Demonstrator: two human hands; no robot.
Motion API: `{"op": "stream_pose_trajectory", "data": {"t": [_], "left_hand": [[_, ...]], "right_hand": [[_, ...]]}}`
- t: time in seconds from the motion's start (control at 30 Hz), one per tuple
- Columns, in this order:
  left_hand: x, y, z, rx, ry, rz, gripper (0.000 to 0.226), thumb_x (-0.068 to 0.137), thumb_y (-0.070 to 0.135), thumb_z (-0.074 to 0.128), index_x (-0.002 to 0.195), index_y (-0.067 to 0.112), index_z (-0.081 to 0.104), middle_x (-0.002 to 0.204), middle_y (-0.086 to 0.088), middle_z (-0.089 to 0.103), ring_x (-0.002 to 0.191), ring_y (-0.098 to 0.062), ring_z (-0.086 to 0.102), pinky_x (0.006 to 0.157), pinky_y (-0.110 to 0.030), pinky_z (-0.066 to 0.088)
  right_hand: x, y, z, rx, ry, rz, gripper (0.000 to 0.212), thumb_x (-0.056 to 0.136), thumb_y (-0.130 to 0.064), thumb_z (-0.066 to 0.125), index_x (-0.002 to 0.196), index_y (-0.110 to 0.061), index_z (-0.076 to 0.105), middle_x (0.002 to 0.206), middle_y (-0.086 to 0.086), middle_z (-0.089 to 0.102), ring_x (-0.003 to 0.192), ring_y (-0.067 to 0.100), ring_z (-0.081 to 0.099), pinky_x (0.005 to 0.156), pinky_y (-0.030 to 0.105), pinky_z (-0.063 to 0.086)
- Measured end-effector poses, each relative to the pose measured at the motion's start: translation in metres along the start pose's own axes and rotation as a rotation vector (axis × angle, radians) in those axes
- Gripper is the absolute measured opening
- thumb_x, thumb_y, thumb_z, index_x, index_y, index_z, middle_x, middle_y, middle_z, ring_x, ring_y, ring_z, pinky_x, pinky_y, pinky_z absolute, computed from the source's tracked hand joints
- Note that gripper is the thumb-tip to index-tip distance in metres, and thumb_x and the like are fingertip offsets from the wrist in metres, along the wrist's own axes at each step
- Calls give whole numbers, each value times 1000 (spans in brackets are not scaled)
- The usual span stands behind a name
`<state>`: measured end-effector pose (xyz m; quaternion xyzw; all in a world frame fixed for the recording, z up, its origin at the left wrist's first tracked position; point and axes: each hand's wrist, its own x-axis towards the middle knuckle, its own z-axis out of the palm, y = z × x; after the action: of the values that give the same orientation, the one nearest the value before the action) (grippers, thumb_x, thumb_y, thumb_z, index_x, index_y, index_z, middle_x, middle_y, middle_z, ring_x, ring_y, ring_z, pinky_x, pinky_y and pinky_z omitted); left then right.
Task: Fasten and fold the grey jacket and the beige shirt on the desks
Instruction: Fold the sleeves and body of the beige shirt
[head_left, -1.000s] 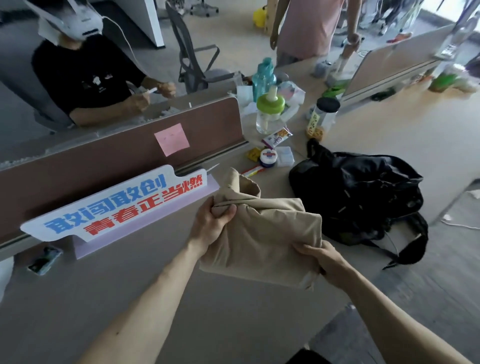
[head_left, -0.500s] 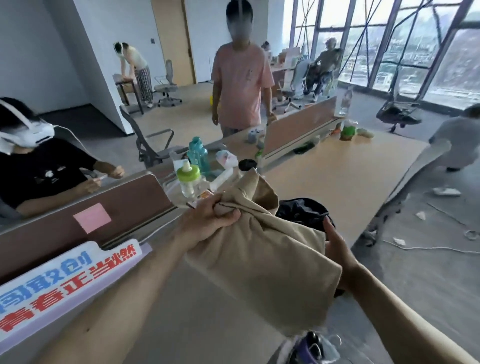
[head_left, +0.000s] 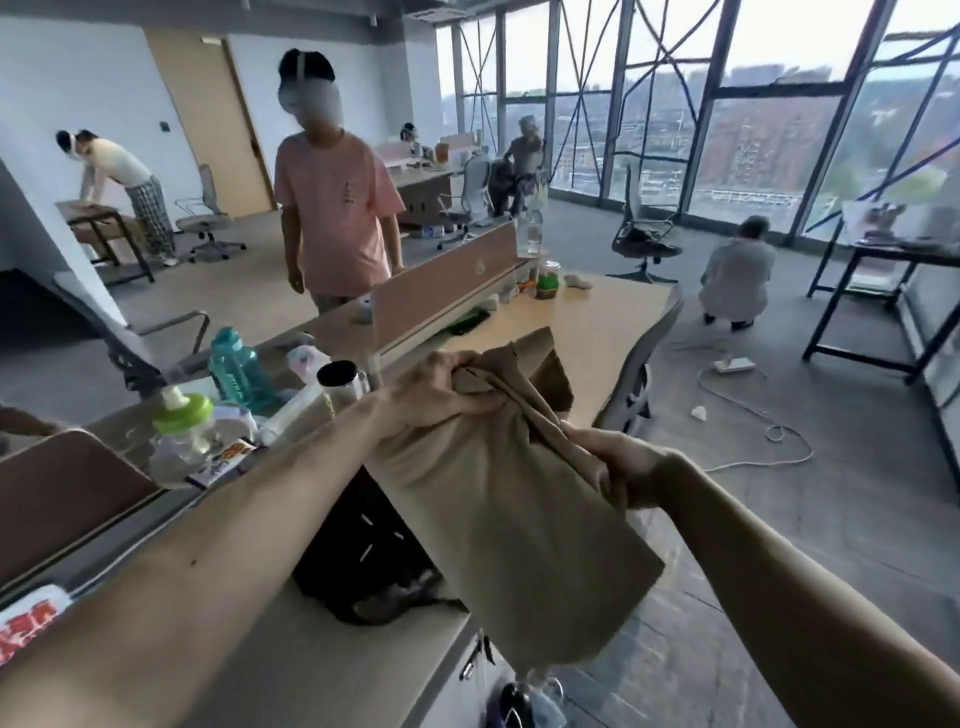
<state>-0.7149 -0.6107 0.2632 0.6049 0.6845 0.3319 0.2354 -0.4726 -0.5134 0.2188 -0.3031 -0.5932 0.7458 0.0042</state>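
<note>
Folded beige shirt (head_left: 514, 525) held in air at frame centre, above bench (head_left: 332, 654) edge. Left hand (head_left: 436, 389) grips its bunched top; right hand (head_left: 618, 467) pinches the right edge. Dark garment (head_left: 363, 556) lies on bench below.

Both hands, left (head_left: 441, 392) and right (head_left: 618, 462), grip the folded beige shirt (head_left: 514, 525) above the desk (head_left: 597, 317).
</note>
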Motion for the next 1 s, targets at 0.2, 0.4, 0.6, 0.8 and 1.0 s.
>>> {"op": "stream_pose_trajectory", "data": {"t": [0.2, 0.4, 0.6, 0.8, 1.0], "left_hand": [[73, 21, 24, 76, -58, 80, 36, 74, 39, 83, 106, 30, 68, 102, 14, 72, 98, -1, 65, 93, -27, 50], [147, 2, 46, 93, -17, 89, 58, 63, 61, 80, 108, 28, 65, 105, 15, 68, 102, -6, 64, 89, -23, 46], [207, -45, 45, 80, 172, 10, 46, 58, 52, 88, 92, 32, 64, 88, 13, 69, 83, -4, 65, 77, -30, 54], [240, -101, 48, -6, 332, -211, 51, 67, 58, 83, 102, 27, 63, 97, 9, 69, 87, -7, 66, 77, -28, 56], [222, -169, 70, 100, 349, -578, 40, 78, 57, 74, 95, 22, 65, 88, 7, 68, 85, -13, 66, 76, -25, 51]], "right_hand": [[3, -13, -38, -156, -6, -42, 48, 67, -25, 81, 111, -17, 63, 106, 2, 73, 100, 20, 69, 89, 33, 57], [53, -14, -93, -206, 179, -153, 33, 83, -1, 72, 105, -25, 64, 113, 1, 69, 110, 21, 64, 102, 39, 50], [132, -31, -143, -304, 233, -168, 43, 70, -25, 78, 110, -14, 67, 109, 10, 71, 106, 30, 66, 96, 50, 53], [196, -22, -199, -220, 285, -158, 42, 70, -21, 76, 110, -12, 68, 105, 11, 74, 101, 32, 68, 92, 54, 54], [243, -3, -255, -127, 330, -99, 30, 78, -7, 72, 105, -17, 68, 101, 8, 75, 100, 30, 68, 94, 53, 54]]}}
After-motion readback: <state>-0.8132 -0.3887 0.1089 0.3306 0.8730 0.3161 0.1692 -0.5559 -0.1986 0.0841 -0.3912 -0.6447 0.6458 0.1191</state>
